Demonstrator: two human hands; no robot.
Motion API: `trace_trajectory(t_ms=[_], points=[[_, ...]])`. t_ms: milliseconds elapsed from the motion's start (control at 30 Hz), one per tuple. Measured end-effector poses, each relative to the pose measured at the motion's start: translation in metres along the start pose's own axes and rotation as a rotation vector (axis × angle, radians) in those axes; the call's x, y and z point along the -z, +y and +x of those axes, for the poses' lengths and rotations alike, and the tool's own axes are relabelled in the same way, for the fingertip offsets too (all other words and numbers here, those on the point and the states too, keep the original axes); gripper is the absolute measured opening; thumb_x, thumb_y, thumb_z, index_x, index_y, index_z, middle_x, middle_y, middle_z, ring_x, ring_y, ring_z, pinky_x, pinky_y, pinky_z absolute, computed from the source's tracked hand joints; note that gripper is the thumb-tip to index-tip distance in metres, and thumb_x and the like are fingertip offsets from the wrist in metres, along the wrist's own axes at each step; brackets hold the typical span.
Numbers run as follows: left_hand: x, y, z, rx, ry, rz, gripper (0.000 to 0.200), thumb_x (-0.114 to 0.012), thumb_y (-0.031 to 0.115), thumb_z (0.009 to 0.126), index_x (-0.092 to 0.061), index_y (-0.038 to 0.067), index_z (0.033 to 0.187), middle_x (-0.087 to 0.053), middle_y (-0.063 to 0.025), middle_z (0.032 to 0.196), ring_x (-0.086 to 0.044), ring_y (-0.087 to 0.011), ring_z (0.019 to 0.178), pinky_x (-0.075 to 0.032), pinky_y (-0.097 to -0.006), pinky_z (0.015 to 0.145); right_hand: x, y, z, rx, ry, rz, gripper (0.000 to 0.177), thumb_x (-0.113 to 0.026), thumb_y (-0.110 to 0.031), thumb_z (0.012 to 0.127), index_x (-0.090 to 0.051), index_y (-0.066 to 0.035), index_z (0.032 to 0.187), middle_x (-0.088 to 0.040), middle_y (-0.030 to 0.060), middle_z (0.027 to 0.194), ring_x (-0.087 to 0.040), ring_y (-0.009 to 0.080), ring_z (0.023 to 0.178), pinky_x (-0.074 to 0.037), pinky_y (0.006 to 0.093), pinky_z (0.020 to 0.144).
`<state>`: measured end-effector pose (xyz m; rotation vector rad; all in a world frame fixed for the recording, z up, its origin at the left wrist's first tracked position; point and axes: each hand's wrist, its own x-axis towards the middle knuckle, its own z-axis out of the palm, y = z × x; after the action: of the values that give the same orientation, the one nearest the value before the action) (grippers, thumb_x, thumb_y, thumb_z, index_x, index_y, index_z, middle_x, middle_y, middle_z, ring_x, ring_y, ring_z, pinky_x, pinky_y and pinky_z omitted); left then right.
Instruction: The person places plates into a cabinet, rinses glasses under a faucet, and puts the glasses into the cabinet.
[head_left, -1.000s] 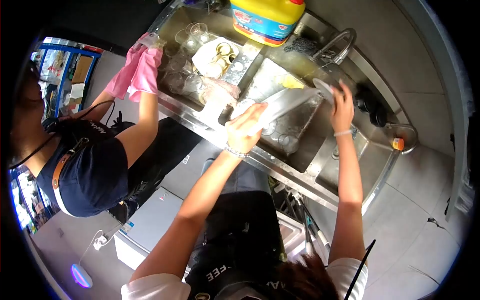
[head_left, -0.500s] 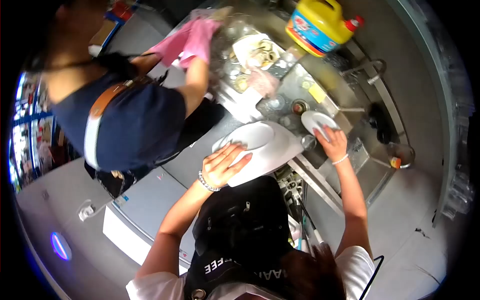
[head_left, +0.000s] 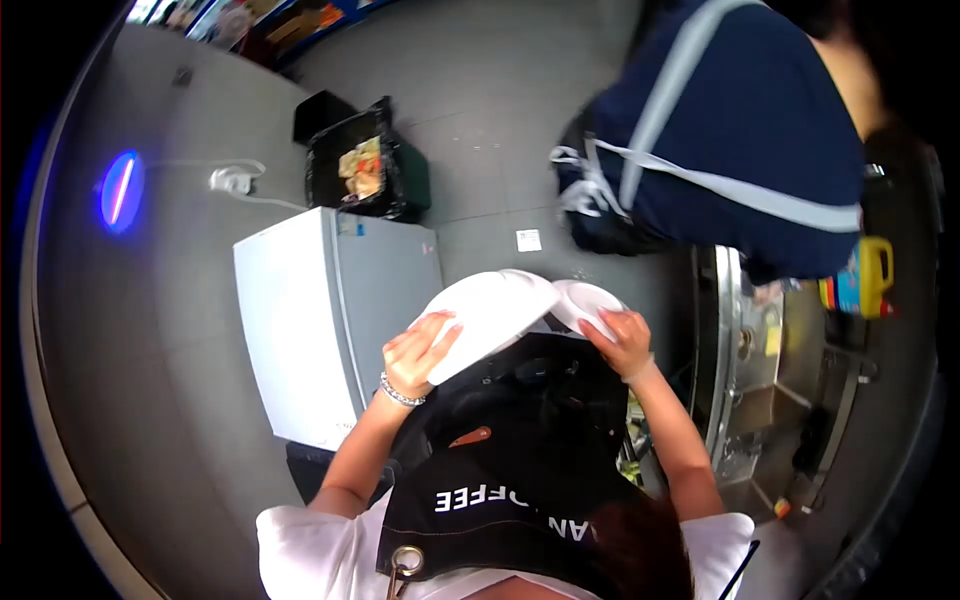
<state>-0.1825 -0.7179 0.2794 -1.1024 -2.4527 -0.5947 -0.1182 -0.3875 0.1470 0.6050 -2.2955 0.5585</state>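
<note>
My left hand (head_left: 420,355) is closed on the near-left edge of a large white plate (head_left: 490,308), which is held tilted in front of my apron. My right hand (head_left: 622,343) grips a smaller white dish (head_left: 586,300) by its near edge, thumb on the upper face. The two pieces are side by side, and their inner edges meet or overlap. Part of the fingers on each hand is hidden behind the dishware.
A white fridge (head_left: 295,330) stands at left, with a black-lined trash bin (head_left: 365,170) holding food scraps beyond it. A co-worker in a dark blue top (head_left: 740,140) bends at upper right. Along the right runs a steel sink (head_left: 770,405), near a yellow jug (head_left: 872,275).
My body and view have turned left, away from the sink toward the fridge and bin. The small dish came off the sink area in my right hand and is now beside the large plate.
</note>
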Motion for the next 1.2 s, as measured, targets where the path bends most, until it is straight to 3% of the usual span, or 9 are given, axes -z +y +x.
trace_trajectory(t_ms=[200,333,633,767,867,933,1067,1133,1200], points=[[0.017,-0.076,-0.069,0.279,0.242,0.273,0.023,-0.065,0.000,0.077,-0.071,-0.003,0.099,-0.071,-0.0204,0.091,-0.072,-0.0316,0.077,-0.056,-0.0317,0.064,-0.117,-0.009,0.111,0.241,0.149,0.015,0.039,-0.072,-0.017,0.078,-0.069,-0.030,0.115,-0.052,-0.0009,0.116,-0.055,0.0190,0.094,-0.051,0.0313,0.075],[0.037,-0.131,-0.062,0.370,0.243,0.376,0.025,-0.064,-0.004,0.077,-0.070,-0.004,0.102,-0.071,-0.0213,0.091,-0.072,-0.0309,0.076,-0.056,-0.0314,0.063,-0.155,0.008,0.190,0.349,0.279,-0.048,0.038,-0.080,-0.015,0.071,-0.071,-0.028,0.105,-0.048,0.0027,0.108,-0.056,0.0212,0.094,-0.051,0.0318,0.074],[0.008,-0.277,0.015,0.329,0.275,0.455,0.030,-0.060,-0.009,0.075,-0.069,-0.005,0.103,-0.071,-0.0220,0.096,-0.072,-0.0335,0.080,-0.058,-0.0344,0.067,-0.233,0.116,0.297,0.222,0.401,-0.211,0.031,-0.073,-0.019,0.078,-0.070,-0.029,0.107,-0.050,0.0023,0.110,-0.056,0.0211,0.095,-0.051,0.0310,0.074],[-0.014,-0.340,0.079,0.363,0.268,0.464,0.030,-0.060,-0.008,0.078,-0.068,-0.004,0.106,-0.071,-0.0215,0.100,-0.072,-0.0348,0.087,-0.058,-0.0375,0.072,-0.272,0.185,0.342,-0.233,0.389,-0.076,0.054,-0.069,-0.002,0.063,-0.073,-0.025,0.112,-0.054,0.0074,0.121,-0.059,0.0231,0.084,-0.051,0.0342,0.074],[-0.020,-0.384,0.143,0.355,0.249,0.422,0.029,-0.061,-0.006,0.080,-0.068,-0.004,0.109,-0.071,-0.0185,0.102,-0.071,-0.0342,0.092,-0.058,-0.0381,0.076,-0.280,0.240,0.387,-0.733,0.403,0.006,0.037,-0.067,0.001,0.076,-0.072,-0.016,0.109,-0.055,0.0116,0.125,-0.059,0.0218,0.079,-0.051,0.0343,0.074],[-0.030,-0.419,0.172,0.347,0.227,0.443,0.034,-0.062,-0.005,0.080,-0.067,-0.002,0.113,-0.071,-0.0176,0.106,-0.070,-0.0340,0.093,-0.058,-0.0383,0.077,-0.267,0.287,0.407,-0.829,0.457,-0.045,0.021,-0.061,-0.007,0.089,-0.068,-0.008,0.110,-0.048,0.0153,0.132,-0.060,0.0257,0.090,-0.051,0.0375,0.082],[-0.058,-0.481,0.237,0.392,0.239,0.351,0.036,-0.060,-0.004,0.080,-0.067,0.000,0.115,-0.070,-0.0173,0.109,-0.070,-0.0343,0.093,-0.057,-0.0389,0.076,-0.231,0.389,0.411,-0.916,0.544,-0.066,0.026,-0.057,-0.004,0.088,-0.062,-0.002,0.113,-0.038,0.0224,0.139,-0.047,0.0393,0.123,-0.041,0.0413,0.103],[-0.078,-0.522,0.264,0.329,0.216,0.331,0.034,-0.061,-0.001,0.083,-0.067,0.001,0.115,-0.070,-0.0167,0.111,-0.070,-0.0331,0.095,-0.057,-0.0384,0.077,-0.195,0.429,0.416,-0.895,0.604,-0.324,0.028,-0.055,-0.002,0.087,-0.061,-0.003,0.115,-0.038,0.0216,0.140,-0.047,0.0380,0.125,-0.041,0.0394,0.103],[-0.097,-0.553,0.299,0.318,0.177,0.302,0.030,-0.062,0.003,0.086,-0.067,0.001,0.115,-0.070,-0.0149,0.112,-0.070,-0.0318,0.097,-0.057,-0.0378,0.078,-0.147,0.462,0.418,-0.920,0.603,-0.544,0.029,-0.057,-0.001,0.087,-0.060,-0.006,0.116,-0.040,0.0202,0.140,-0.058,0.0408,0.112,-0.048,0.0427,0.095]])
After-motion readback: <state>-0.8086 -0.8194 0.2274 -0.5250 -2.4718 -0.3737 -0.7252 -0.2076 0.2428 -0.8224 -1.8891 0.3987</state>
